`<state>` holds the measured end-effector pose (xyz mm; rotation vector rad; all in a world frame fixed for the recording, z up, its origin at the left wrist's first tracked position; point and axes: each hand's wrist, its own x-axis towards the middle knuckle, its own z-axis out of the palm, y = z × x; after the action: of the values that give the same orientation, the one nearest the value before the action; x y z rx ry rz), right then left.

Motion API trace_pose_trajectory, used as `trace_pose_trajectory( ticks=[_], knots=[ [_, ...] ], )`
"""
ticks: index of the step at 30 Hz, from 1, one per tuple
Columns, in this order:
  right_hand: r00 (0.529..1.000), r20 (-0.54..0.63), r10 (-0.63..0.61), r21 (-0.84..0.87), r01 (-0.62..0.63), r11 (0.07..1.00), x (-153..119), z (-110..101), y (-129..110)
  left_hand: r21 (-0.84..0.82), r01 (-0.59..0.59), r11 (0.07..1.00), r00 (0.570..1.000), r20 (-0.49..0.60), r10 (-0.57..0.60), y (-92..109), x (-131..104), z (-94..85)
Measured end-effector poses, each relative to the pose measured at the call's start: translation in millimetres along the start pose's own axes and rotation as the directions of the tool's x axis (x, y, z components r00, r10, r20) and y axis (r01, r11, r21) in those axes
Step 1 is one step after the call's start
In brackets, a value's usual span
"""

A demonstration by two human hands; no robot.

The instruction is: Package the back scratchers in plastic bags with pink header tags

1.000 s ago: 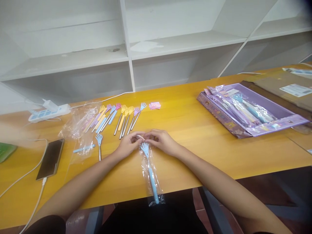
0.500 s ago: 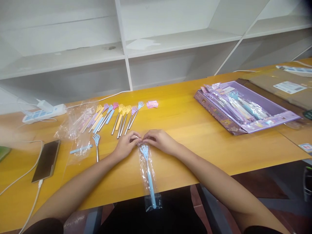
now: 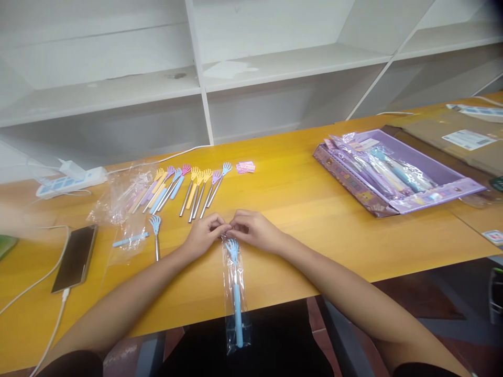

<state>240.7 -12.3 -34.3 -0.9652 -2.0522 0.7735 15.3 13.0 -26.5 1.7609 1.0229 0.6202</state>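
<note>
A blue back scratcher (image 3: 238, 309) lies inside a clear plastic bag (image 3: 244, 272), its claw end toward my hands and its handle reaching past the table's front edge. My left hand (image 3: 206, 234) pinches the top end of the bag. Beside it, fingertips almost touching, my right hand (image 3: 253, 230) pinches the same end. To the left, another blue-clawed back scratcher (image 3: 156, 230) rests on the table, with a separate blue handle sleeve (image 3: 131, 240) near it. Behind my hands lies a row of several back scratchers (image 3: 196, 191) in yellow, purple, pink and blue.
Small pink cards (image 3: 245, 167) lie behind the row. Clear bags (image 3: 126, 191) are heaped at the left, near a power strip (image 3: 74, 180) and a phone (image 3: 74, 259) on a cable. At right stands a purple box (image 3: 408, 141) of bagged scratchers, beside a cardboard box (image 3: 424, 131).
The bagged back scratcher has swung so that its handle end sits further left and slightly lower. My hands have shifted slightly, still pinching the bag's top.
</note>
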Motion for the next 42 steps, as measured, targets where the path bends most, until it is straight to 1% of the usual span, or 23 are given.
trace_pose_trajectory(
  ticks=[7, 11, 14, 18, 21, 23, 26, 28, 30, 32, 34, 35, 37, 40, 42],
  knots=[
    [0.996, 0.021, 0.083, 0.104, -0.084, 0.991, 2, -3, 0, -0.108, -0.022, 0.994, 0.998, 0.053, 0.028, -8, 1, -0.9],
    [0.995, 0.033, 0.099, 0.133, -0.102, 0.986, 4, -3, -1, -0.192, 0.028, 0.981, 0.997, 0.082, -0.013, -10, 2, 1.0],
    [0.994, -0.017, 0.104, 0.126, -0.101, 0.987, 4, -2, -2, -0.258, 0.041, 0.965, 0.995, 0.097, -0.016, -9, 1, 3.6],
    [0.99, -0.074, 0.12, 0.102, -0.112, 0.988, 5, -5, -3, -0.279, -0.005, 0.96, 0.991, 0.125, 0.042, -9, -3, 8.1],
    [0.983, -0.094, 0.155, 0.089, -0.147, 0.985, 5, -7, -2, -0.24, -0.055, 0.969, 0.988, 0.126, 0.088, -10, -4, 10.0],
    [0.979, -0.12, 0.167, 0.087, -0.157, 0.984, 5, -8, -1, -0.153, -0.114, 0.982, 0.984, 0.121, 0.133, -10, -4, 9.4],
    [0.971, -0.167, 0.174, 0.137, -0.152, 0.979, 4, -7, 1, 0.052, -0.271, 0.961, 0.954, 0.144, 0.261, -6, -1, 6.5],
    [0.964, -0.193, 0.185, 0.17, -0.153, 0.973, 4, -6, 2, 0.129, -0.362, 0.923, 0.926, 0.165, 0.34, -3, 1, 4.6],
    [0.952, -0.224, 0.207, 0.18, -0.168, 0.969, 4, -3, 5, 0.146, -0.377, 0.915, 0.92, 0.175, 0.351, -1, 1, 3.7],
    [0.927, -0.288, 0.24, 0.175, -0.195, 0.965, 4, 0, 11, 0.156, -0.332, 0.93, 0.936, 0.172, 0.306, 0, 0, 4.1],
    [0.892, -0.365, 0.268, 0.144, -0.23, 0.962, 6, 2, 22, 0.126, -0.277, 0.953, 0.956, 0.139, 0.259, -1, -1, 5.6],
    [0.876, -0.394, 0.279, 0.117, -0.253, 0.96, 9, 2, 29, 0.085, -0.255, 0.963, 0.962, 0.118, 0.245, -1, -2, 6.6],
    [0.864, -0.411, 0.293, 0.047, -0.301, 0.953, 17, -2, 47, -0.025, -0.219, 0.975, 0.972, 0.085, 0.22, -4, -3, 8.7],
    [0.878, -0.39, 0.277, -0.113, -0.344, 0.932, 39, -23, 78, -0.169, -0.155, 0.973, 0.986, 0.032, 0.163, -9, -2, 10.8],
    [0.872, -0.416, 0.258, -0.251, -0.383, 0.889, 56, -43, 97, -0.235, -0.108, 0.966, 0.994, -0.018, 0.107, -12, 0, 11.1]
  ],
)
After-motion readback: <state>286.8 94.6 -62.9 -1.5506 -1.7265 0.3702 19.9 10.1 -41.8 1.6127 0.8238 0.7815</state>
